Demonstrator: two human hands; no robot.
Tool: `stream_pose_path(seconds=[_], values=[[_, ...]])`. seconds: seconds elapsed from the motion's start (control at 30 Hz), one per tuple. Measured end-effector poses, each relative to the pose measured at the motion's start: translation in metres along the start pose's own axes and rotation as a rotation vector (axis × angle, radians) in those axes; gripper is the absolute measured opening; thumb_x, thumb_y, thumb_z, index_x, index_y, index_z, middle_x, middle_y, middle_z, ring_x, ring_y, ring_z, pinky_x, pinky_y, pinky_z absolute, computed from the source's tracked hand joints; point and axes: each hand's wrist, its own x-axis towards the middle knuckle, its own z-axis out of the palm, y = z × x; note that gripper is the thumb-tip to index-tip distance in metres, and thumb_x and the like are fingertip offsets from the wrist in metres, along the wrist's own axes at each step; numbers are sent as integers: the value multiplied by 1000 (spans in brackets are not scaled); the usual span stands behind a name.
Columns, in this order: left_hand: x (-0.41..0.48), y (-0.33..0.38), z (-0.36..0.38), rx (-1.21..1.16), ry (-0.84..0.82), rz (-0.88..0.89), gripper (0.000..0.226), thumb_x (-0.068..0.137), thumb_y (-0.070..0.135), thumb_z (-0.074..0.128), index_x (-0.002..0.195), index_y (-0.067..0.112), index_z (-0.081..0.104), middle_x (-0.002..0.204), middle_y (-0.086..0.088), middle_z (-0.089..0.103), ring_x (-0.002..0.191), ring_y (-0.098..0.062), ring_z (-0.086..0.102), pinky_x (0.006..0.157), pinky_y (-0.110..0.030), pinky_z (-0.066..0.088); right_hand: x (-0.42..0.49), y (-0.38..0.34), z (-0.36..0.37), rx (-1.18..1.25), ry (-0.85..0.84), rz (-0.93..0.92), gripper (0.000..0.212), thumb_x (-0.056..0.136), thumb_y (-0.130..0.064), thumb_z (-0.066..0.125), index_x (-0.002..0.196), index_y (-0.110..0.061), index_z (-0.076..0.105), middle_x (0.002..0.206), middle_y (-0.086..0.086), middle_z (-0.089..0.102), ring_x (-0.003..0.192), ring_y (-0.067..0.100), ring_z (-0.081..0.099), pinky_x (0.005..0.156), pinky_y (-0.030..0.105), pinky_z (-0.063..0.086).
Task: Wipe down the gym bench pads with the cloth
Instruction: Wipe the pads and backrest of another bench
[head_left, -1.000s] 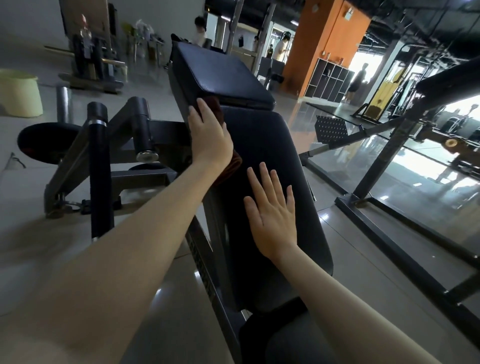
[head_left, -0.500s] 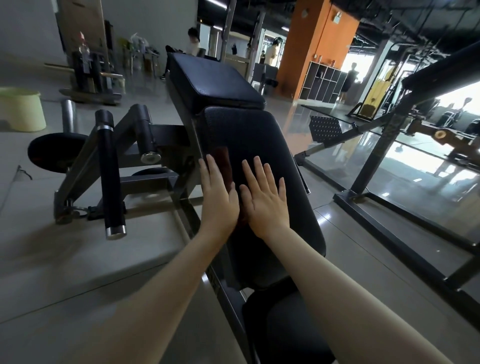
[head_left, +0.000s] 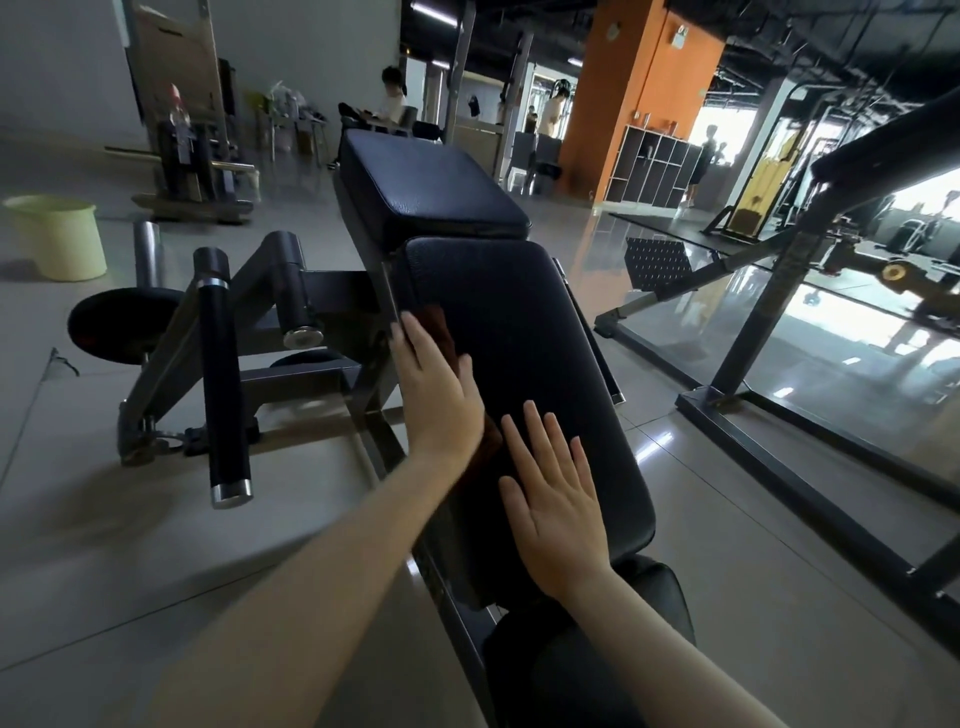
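Cloth mostly hidden under flat left hand on pad

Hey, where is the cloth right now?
In the head view the dark reddish cloth is pressed under the left hand on the left edge of the long middle pad, with the right hand flat on the pad beside it.

My left arm reaches forward from the lower left, and my left hand lies palm down, fingers straight and close together. My right arm comes in from the lower right. My right hand lies flat, fingers straight and slightly spread, just beside the left wrist.
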Motion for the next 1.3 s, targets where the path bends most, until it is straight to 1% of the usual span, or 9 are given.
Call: stream_pose_path(seconds=[0.13, 0.23, 0.33, 0.4, 0.63, 0.8, 0.97, 1.17, 1.3], values=[[53, 7, -9, -70, -12, -29, 72, 103, 18, 46, 156, 6, -1, 164, -15, 3, 151, -27, 9, 122, -38, 16, 0, -2, -1, 24, 11, -3, 57, 95, -56, 1, 151, -46, -7, 159, -22, -22, 143, -1, -28, 117, 27, -22], [51, 2, -11, -105, -18, -8, 70, 103, 15, 45, 156, 5, 0, 165, -12, 1, 152, -22, 4, 113, -18, 6, -1, -2, 0, 12, 25, -5, 57, 95, -55, 1, 151, -45, -6, 160, -20, -20, 144, -1, -27, 118, 27, -21], [30, -6, -9, -114, -19, 32, 67, 103, 10, 43, 156, 6, 1, 165, -12, -2, 151, -19, 1, 94, 6, -4, 0, -1, 2, 30, 49, -13, 57, 97, -53, 5, 153, -43, -3, 162, -17, -16, 145, 0, -25, 118, 26, -20], [4, -11, -8, -122, -20, 64, 67, 103, 8, 44, 156, 7, 2, 165, -11, -3, 151, -18, 0, 91, 12, -3, 0, -1, 3, 39, 57, -21, 58, 97, -52, 6, 153, -41, -2, 162, -16, -14, 146, 0, -24, 117, 26, -20], [-116, -34, -2, -230, -127, 90, 73, 101, 7, 45, 155, 13, -3, 165, -3, -7, 145, 7, -8, 108, 1, -1, -2, 0, 4, 70, 71, -22, 58, 95, -51, 7, 152, -41, -2, 163, -15, -11, 147, 1, -20, 120, 29, -16], [-66, -27, -2, -117, -61, 137, 73, 100, 5, 48, 155, 7, 0, 164, -11, -4, 151, -15, -4, 107, 2, -4, -3, 2, 4, 72, 88, -41, 57, 99, -48, 12, 154, -39, 3, 164, -13, -8, 148, 2, -19, 120, 30, -15], [19, -12, -4, -88, -26, 123, 72, 102, 9, 46, 155, 7, -2, 164, -13, -5, 151, -22, -3, 92, 11, -6, -2, 1, 6, 84, 102, -38, 57, 100, -47, 15, 156, -38, 7, 164, -14, -7, 148, 2, -18, 120, 29, -16], [21, -11, -9, -174, -55, 87, 73, 102, 13, 46, 156, 9, -2, 165, -7, -5, 151, -14, -3, 95, 10, -4, -4, 1, 5, 67, 78, -32, 59, 99, -49, 12, 156, -39, 4, 163, -15, -11, 146, 0, -23, 119, 28, -18], [-30, -15, -8, -244, -81, 42, 72, 100, 25, 44, 157, 14, 0, 165, 0, -5, 149, -3, -4, 109, -4, -2, -4, 1, 5, 70, 94, -36, 58, 98, -50, 12, 154, -39, 4, 164, -13, -7, 148, 2, -19, 120, 29, -15]])
